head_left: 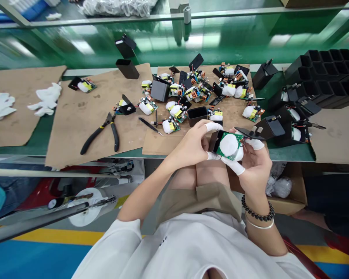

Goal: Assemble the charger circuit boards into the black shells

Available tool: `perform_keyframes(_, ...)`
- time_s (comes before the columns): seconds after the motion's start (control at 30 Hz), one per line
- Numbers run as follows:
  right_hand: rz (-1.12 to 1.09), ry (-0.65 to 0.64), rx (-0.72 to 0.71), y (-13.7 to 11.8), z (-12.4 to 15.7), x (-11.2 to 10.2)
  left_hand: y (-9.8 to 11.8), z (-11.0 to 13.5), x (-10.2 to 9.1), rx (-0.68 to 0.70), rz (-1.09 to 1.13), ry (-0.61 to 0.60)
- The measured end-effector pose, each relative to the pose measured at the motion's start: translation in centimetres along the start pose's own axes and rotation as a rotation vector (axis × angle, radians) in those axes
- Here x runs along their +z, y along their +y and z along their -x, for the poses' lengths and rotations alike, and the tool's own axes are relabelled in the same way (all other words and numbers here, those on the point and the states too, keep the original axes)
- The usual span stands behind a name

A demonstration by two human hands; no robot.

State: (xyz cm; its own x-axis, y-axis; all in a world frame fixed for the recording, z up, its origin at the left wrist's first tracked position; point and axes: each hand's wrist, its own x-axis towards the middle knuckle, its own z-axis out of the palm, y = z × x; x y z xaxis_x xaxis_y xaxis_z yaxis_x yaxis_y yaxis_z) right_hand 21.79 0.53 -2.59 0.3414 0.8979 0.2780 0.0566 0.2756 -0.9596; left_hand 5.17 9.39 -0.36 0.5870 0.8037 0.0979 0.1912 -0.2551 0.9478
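Above my lap, at the table's front edge, my left hand [193,144] is closed around a black plastic charger case [214,142]. My right hand [256,164] grips a green circuit board [229,145] with a white round patch on it, whose left end sits at the case's mouth. How deep the board goes in cannot be seen. A black plug cover [250,133] with prongs hangs by wires from the board, over my right fingers. White finger cots cover some fingertips of both hands. Just behind my left hand stands another black case [197,114], its opening upward.
Several loose charger boards [177,112] crowd the cardboard mat [128,131]. Pliers [106,130] and a black-handled tool [149,125] lie left. Black cases [331,77] stand in rows at right, beside partly filled ones [296,131]. White gloves [48,99] lie far left.
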Motion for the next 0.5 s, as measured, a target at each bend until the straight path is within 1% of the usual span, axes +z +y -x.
perform_keyframes(0.1, 0.025, -0.058, -0.125, -1.6, 0.9, -0.4, 2.2, 1.7, 0.2, 0.071, -0.098, 0.048)
perform_keyframes(0.2, 0.067, -0.087, -0.182, -3.3, 1.6, -0.9, 3.9, 2.8, 0.1, 0.083, -0.129, 0.046)
perform_keyframes(0.33, 0.15, -0.062, -0.219, -4.8, 2.1, -1.1, 4.8, 3.4, 0.0, 0.077, -0.148, 0.074)
perform_keyframes(0.5, 0.205, -0.02, -0.237, -5.6, 2.5, -0.9, 5.3, 3.9, 0.1, 0.111, -0.171, 0.087)
